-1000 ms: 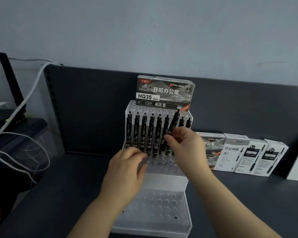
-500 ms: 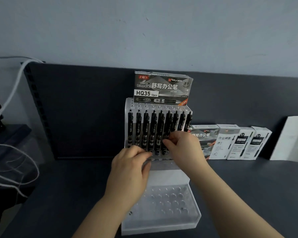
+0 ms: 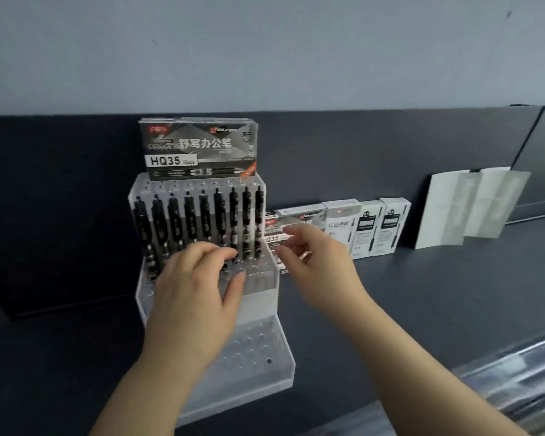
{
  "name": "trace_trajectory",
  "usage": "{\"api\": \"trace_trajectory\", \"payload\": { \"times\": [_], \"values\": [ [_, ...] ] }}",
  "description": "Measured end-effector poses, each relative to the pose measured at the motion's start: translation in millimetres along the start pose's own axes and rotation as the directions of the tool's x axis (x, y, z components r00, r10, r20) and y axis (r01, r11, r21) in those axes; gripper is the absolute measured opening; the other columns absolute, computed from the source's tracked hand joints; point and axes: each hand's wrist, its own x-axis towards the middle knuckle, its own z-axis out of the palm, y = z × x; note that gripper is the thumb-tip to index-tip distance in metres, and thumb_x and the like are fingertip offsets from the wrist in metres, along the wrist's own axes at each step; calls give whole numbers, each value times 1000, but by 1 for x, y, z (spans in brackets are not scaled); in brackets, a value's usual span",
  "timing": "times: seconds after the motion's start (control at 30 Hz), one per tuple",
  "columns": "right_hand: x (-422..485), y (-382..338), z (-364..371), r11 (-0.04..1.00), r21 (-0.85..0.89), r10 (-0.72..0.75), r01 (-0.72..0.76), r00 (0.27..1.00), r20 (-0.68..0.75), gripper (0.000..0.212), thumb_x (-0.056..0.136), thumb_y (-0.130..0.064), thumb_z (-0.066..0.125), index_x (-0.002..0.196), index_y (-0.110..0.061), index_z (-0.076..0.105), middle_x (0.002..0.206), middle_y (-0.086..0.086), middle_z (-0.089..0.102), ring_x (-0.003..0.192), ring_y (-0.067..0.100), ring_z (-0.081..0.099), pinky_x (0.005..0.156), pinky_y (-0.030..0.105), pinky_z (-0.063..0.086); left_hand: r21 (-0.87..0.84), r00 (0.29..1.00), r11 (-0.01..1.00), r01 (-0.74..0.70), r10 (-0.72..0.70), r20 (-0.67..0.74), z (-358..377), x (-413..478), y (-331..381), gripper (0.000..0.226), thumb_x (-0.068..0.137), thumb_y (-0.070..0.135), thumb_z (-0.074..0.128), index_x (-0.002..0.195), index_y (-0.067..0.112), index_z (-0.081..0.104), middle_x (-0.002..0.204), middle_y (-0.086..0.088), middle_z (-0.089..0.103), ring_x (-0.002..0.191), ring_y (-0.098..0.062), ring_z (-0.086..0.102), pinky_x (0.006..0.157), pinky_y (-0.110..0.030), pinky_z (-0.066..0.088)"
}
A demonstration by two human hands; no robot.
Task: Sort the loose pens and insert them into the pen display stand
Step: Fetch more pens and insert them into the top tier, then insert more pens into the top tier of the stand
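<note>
Right hand [image 3: 318, 265] now off the pens [image 3: 189, 218] (left hand [image 3: 192, 294] at stand [image 3: 258, 360]).

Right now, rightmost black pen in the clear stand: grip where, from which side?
Pinch the rightmost black pen on its upper barrel, coming from the front right. It stands nearly upright in the clear acrylic stand, a neighbour close on its left; its right side is free, near the open right hand.

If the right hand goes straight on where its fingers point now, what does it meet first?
Probably the grey HQ35 box lying beside the display stand: the right hand points at it from close by. Depth is unclear, so the stand's right edge could come first.
</note>
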Motion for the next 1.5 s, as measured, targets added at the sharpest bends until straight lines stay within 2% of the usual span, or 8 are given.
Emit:
{"api": "trace_trajectory", "payload": {
  "times": [0.1, 0.17, 0.27, 0.37, 0.63, 1.1, 1.3, 1.5],
  "values": [
    [-21, 46, -47, 992, -127, 13, -14, 1000, -8, 48, 90, -39, 55, 135, -30, 41, 120, -10, 54, 107, 8, 50, 87, 21, 38, -26, 993, 996, -87, 89, 79, 35, 5, 53, 32, 82, 26, 67, 112, 13, 66, 109, 0, 60, 103, -24, 57, 90, -41, 46],
    [-35, 82, -82, 971, -237, 26, -20, 999, 22, 57, 91, -44, 51, 142, -30, 31, 139, -10, 41, 127, 9, 34, 97, 20, 31, -34, 977, 992, -119, 123, 174, 64, 5, 95, 39, 86, 32, 63, 122, 18, 61, 122, 3, 56, 115, -23, 52, 98, -40, 41],
    [-55, 138, -143, 924, -379, 73, -45, 996, 60, 63, 90, -50, 48, 146, -31, 25, 155, -8, 17, 140, 13, 14, 110, 27, 24, -21, 933, 985, -169, 167, 319, 111, -1, 164, 54, 92, 47, 46, 143, 30, 36, 150, 10, 27, 139, -13, 24, 114, -29, 18],
    [-74, 192, -210, 888, -453, 139, -86, 987, 84, 65, 91, -54, 44, 147, -33, 20, 158, -7, 5, 142, 17, 8, 114, 30, 18, -40, 899, 980, -196, 196, 392, 150, -4, 240, 60, 93, 51, 41, 148, 35, 22, 157, 11, 9, 144, -10, 9, 116, -27, 9],
    [-109, 317, -367, 799, -569, 272, -197, 961, 50, 67, 91, -58, 38, 148, -34, 11, 158, -5, 5, 144, 20, 5, 117, 35, 12, -86, 817, 977, -196, 211, 536, 247, -3, 411, 68, 93, 51, 43, 149, 37, 8, 159, 9, -4, 146, -14, 1, 116, -34, 11],
    [-51, 519, -519, 716, -607, 421, -346, 907, -20, 67, 90, -59, 41, 147, -34, 15, 157, -4, 11, 143, 21, 10, 117, 37, 14, -160, 715, 974, -161, 227, 662, 451, 79, 584, 74, 92, 53, 45, 150, 32, 5, 159, 1, 1, 146, -21, 6, 115, -39, 20],
    [1, 618, -588, 655, -635, 518, -410, 855, -19, 67, 90, -58, 41, 148, -32, 18, 156, -2, 15, 142, 21, 14, 117, 37, 17, -188, 628, 977, -105, 212, 749, 544, 137, 665, 75, 92, 52, 45, 150, 33, 3, 159, 2, -7, 146, -21, 0, 114, -40, 22],
    [44, 705, -640, 656, -605, 554, -451, 833, -20, 67, 90, -57, 43, 147, -29, 21, 155, -2, 19, 141, 22, 17, 116, 36, 20, -182, 558, 978, -103, 208, 803, 610, 176, 733, 75, 92, 50, 47, 150, 33, 3, 159, 4, -11, 146, -20, -2, 112, -42, 27]
  ]
}}
